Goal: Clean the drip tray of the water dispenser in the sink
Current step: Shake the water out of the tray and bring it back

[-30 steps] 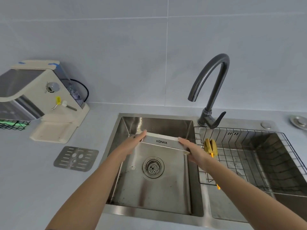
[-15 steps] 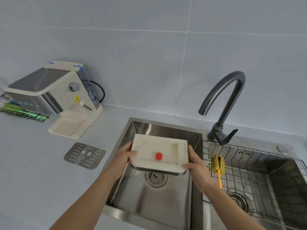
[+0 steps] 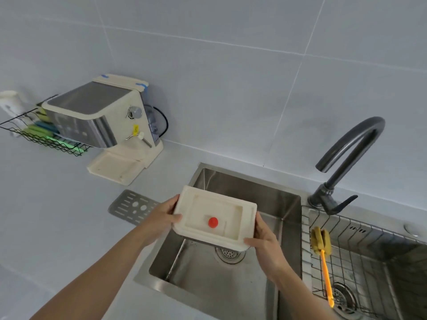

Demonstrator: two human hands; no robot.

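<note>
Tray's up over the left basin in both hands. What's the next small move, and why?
Probably carry the drip tray right, under the faucet spout. Both the left hand and the right hand grip its ends, open side up, above the left basin. No water is running and the brush lies in the right basin's wire rack, so wetting seems first.

Wall [image 3: 231,72]: large pale grey tiles, thin white grout lines. Table [image 3: 57,227]: matte pale grey, meets wall at a straight seam. Light even and soft (source out of view).
</note>
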